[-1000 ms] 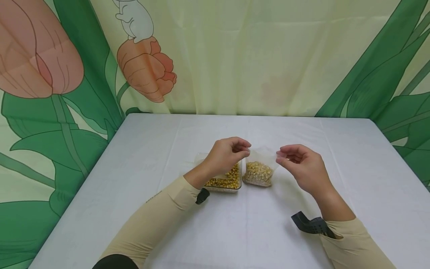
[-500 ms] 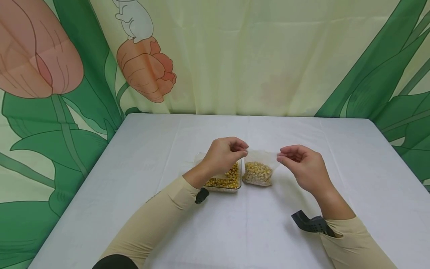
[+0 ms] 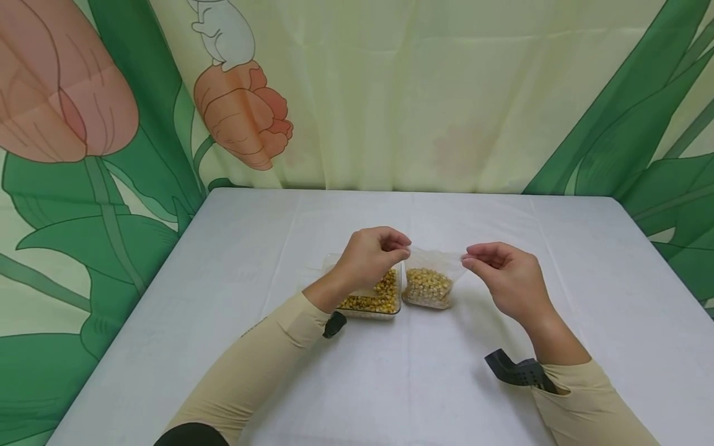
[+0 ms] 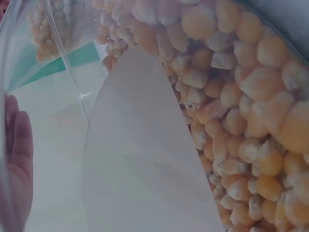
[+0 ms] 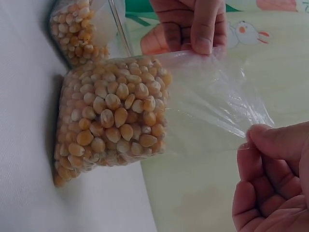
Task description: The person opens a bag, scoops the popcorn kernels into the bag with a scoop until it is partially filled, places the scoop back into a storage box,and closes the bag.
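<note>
A clear plastic bag [image 3: 428,286], its lower part filled with corn kernels, stands on the white table. Its upper film is stretched flat between two hands. My left hand [image 3: 372,255] pinches one top corner, and my right hand [image 3: 504,272] pinches the other between thumb and forefinger. The right wrist view shows the bag [image 5: 113,113] from the side, with both pinches at its mouth. Just left of the bag sits a clear box [image 3: 399,297] of corn kernels, partly hidden under the left forearm. A pale, curved-edged piece [image 4: 140,140] lies over the kernels in the left wrist view.
A white cloth covers the table [image 3: 357,378]. Behind its far edge hangs a curtain [image 3: 401,105] printed with tulips and a rabbit. Black straps with camera mounts [image 3: 519,371] sit at the wrists.
The right hand has shifted very slightly right and the left slightly left, so the bag's top is drawn a little wider. The box stays in place.
</note>
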Motion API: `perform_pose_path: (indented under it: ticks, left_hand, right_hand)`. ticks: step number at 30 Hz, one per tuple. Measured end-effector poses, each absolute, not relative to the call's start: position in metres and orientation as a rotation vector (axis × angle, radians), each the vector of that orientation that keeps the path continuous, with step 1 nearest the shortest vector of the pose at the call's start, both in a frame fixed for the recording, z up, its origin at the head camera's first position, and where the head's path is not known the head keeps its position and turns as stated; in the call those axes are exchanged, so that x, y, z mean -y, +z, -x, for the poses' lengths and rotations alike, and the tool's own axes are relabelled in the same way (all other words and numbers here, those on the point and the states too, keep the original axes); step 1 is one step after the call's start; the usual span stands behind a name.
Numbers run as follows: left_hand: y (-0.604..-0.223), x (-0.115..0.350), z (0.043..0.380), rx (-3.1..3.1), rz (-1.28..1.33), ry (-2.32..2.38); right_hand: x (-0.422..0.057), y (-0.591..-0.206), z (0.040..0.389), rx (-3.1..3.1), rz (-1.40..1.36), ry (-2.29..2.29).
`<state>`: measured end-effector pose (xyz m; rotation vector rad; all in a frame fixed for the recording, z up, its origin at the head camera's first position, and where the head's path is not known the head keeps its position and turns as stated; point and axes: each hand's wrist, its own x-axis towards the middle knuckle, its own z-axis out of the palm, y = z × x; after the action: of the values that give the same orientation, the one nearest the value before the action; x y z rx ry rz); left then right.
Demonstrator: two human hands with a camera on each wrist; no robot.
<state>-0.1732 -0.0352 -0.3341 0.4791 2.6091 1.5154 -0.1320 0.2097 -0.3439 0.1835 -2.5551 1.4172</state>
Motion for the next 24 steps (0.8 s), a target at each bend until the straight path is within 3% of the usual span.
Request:
perform_pose_path:
  ticks: [17, 24]
  left_hand:
    - [-0.336, 0.034, 0.173, -2.562, -0.623, 1.561]
    - [-0.336, 0.033, 0.173, -2.582, -0.640, 1.545]
  right_hand:
    - [-0.207, -0.341, 0.136, 2.514, -0.363, 1.504]
    - [-0.195, -0.329, 0.139, 2.630, -0.460, 1.299]
